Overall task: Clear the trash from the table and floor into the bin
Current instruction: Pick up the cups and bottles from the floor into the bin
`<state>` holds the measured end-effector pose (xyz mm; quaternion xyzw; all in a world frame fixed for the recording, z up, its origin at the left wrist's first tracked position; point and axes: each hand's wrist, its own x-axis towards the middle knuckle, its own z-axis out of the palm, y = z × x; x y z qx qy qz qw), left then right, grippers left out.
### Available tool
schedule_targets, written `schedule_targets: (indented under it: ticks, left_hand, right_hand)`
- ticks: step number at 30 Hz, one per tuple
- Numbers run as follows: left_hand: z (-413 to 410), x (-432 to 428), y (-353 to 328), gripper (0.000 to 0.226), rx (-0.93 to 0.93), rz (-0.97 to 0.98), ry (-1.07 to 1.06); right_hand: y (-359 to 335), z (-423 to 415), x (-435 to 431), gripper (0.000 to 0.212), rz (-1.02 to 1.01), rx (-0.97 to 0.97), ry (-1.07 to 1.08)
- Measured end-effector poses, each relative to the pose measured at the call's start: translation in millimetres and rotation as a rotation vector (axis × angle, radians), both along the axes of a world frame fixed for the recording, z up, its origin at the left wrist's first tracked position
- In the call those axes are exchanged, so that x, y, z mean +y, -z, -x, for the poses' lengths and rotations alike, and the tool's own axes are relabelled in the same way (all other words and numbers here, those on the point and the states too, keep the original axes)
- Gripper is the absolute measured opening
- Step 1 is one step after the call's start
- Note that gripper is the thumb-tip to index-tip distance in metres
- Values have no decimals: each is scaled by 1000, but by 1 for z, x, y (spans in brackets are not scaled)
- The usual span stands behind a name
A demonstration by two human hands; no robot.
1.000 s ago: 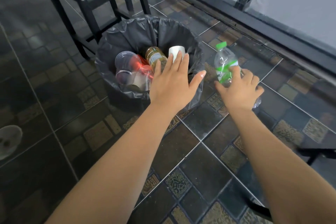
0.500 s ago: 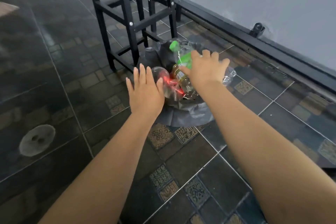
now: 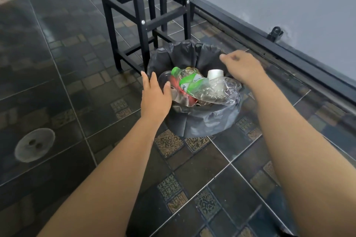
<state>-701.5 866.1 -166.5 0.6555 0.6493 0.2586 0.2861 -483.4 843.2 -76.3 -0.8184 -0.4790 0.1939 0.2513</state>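
- Drop step seemingly done: crushed plastic bottle [image 3: 202, 86] lying atop the trash in the lined bin [image 3: 202, 121].
- Left hand [image 3: 155, 95] flat, released; right hand [image 3: 243, 65] loosely curled, grasping nothing.
- Next: probably finding any trash left on the floor [image 3: 57, 82].

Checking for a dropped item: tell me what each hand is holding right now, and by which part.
Nothing is held. The left hand is open at the bin rim; the right hand hangs empty above it. The crushed bottle lies in the bin.
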Motion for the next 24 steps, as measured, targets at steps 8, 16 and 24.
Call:
schedule_targets:
  ticks: [8, 16, 24]
  left_hand:
    - [-5, -1, 5, 58, 18, -37, -44]
    - [5, 7, 2, 62, 45, -7, 28]
    - [-1, 41, -5, 46, -208, 62, -66]
  right_hand:
    - [46, 52, 0, 48, -65, -196, 185]
    - [59, 20, 4, 40, -279, -288, 222]
    - [82, -30, 2, 55, -96, 200, 75]
